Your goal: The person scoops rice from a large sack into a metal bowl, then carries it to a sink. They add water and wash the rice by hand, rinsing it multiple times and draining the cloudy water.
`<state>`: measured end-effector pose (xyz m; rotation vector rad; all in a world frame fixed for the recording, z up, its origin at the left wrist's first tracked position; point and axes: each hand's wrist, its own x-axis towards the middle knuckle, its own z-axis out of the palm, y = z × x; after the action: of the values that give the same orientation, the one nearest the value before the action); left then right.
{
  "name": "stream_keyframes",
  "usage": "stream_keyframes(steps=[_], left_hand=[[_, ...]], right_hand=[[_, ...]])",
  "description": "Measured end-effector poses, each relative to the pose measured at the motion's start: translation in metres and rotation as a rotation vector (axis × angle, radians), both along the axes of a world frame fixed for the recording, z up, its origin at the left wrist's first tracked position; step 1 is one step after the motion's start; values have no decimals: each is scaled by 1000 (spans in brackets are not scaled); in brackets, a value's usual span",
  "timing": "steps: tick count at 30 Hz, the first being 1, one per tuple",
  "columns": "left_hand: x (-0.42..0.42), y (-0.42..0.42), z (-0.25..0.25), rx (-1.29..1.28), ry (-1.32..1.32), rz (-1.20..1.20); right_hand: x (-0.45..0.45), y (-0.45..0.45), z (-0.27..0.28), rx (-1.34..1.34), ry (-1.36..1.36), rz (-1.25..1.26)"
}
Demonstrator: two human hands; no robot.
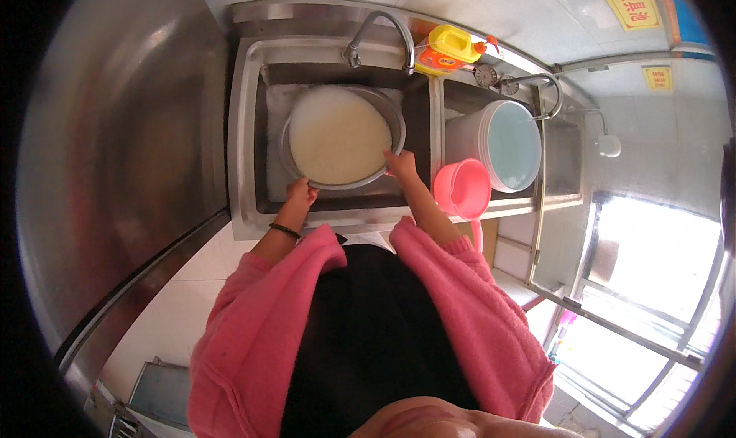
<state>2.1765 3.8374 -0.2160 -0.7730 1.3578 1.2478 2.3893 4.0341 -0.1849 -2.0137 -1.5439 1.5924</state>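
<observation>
A round metal basin (401,116) with pale grains that look like rice (339,139) and cloudy water stands in the left bowl of a steel sink (244,121). My left hand (300,193) grips its near left rim. On the near right rim my right hand (400,164) is closed, with the thumb over the edge. The basin is tilted slightly. Whitish foam or cloudy liquid lies on the sink floor around it. The fingers under the rim are partly hidden.
A curved faucet (382,15) arches over the sink's back edge, beside a yellow and orange detergent jug (445,49). In the right bowl, water runs from a second faucet (552,84) into a white bucket (489,144). A pink plastic dipper (460,190) sits near my right forearm.
</observation>
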Motion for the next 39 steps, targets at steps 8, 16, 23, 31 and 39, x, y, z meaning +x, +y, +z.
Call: stream_keyframes(steps=[8,16,23,31,39], left_hand=[[1,1,-12,-37,-52,-13],[5,-4,-30,18,-70,11],[6,3,-13,-23,-102,-16],[5,-2,-34,-6,-106,-15],[2,2,-8,9,-126,14]], right_hand=[[-5,-5,14,79,45,-46],[-4,-6,5,74,-4,-58],[4,-5,-8,73,0,-51],[1,-7,-4,72,19,-72],[-2,-6,2,65,50,-62]])
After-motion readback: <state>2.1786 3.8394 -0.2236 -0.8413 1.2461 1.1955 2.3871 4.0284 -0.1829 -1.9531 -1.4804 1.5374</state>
